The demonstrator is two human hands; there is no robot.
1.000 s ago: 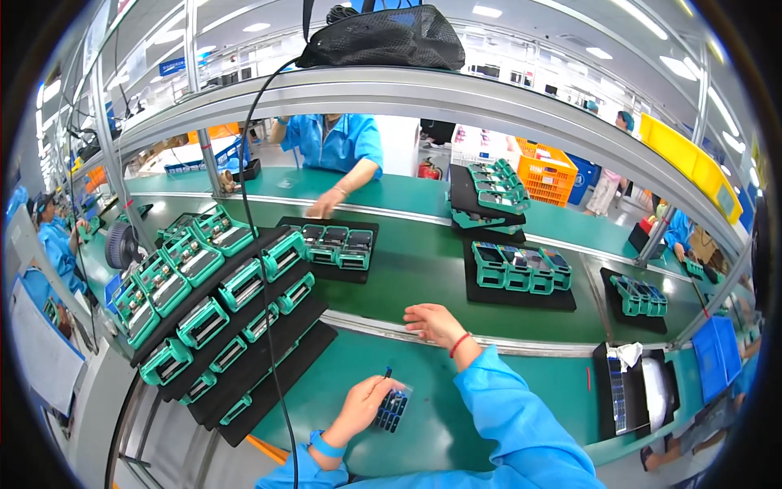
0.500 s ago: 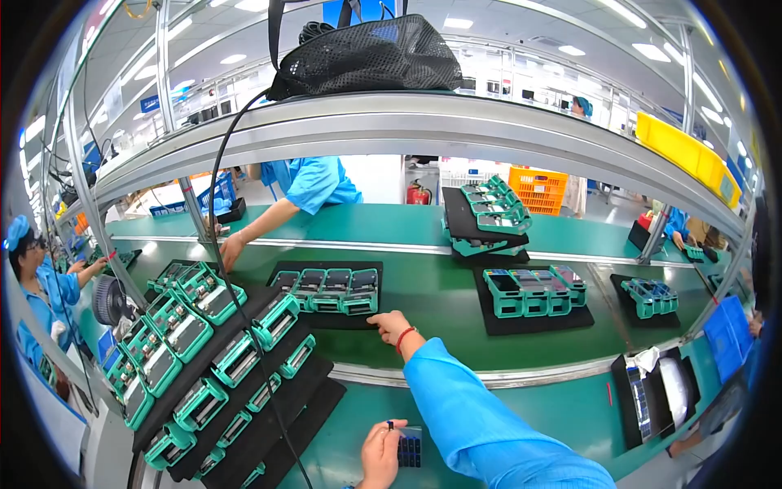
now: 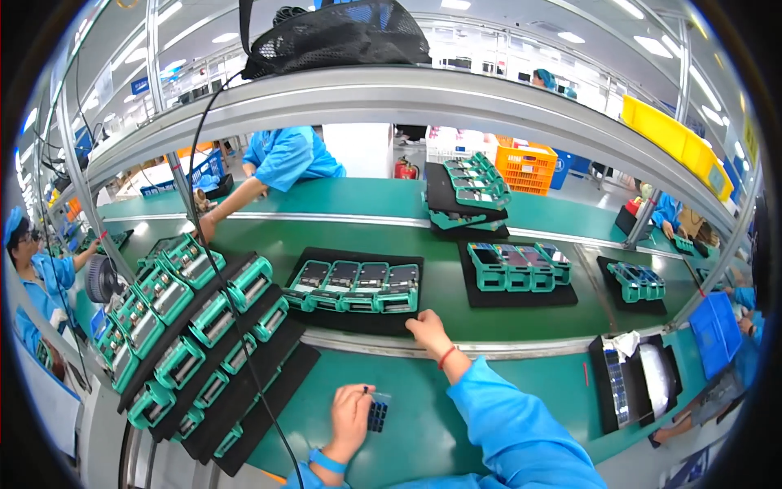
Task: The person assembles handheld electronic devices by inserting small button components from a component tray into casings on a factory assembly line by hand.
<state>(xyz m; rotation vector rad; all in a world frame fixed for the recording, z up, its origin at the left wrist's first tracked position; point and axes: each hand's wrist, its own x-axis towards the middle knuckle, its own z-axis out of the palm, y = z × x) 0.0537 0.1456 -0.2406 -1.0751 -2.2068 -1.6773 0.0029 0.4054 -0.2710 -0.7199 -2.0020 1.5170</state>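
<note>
My right hand (image 3: pixel 429 332) is closed, its fingers pinching the near right corner of a black foam tray (image 3: pixel 334 319) on the green conveyor belt. On that tray stands a row of several green plastic frames (image 3: pixel 355 285) holding dark flat parts. Nearer to me, over the green bench, my left hand (image 3: pixel 349 420) is closed on a clear sheet (image 3: pixel 377 413) bearing dark square pieces. A small dark piece (image 3: pixel 368 390) shows by its fingertips; whether it belongs to the sheet I cannot tell.
Stacked black trays with green frames (image 3: pixel 181 363) fill the left, a black cable (image 3: pixel 236 310) hanging before them. More loaded trays (image 3: pixel 521 273) sit along the belt. A black box (image 3: pixel 634 383) lies right. A co-worker's hand (image 3: pixel 204 228) reaches in far left; a metal beam (image 3: pixel 342 102) crosses above.
My right hand has moved right and the gripped tray has come nearer and to the right, clear of the stack. My left hand has risen in view with the sheet. The whole view has shifted slightly.
</note>
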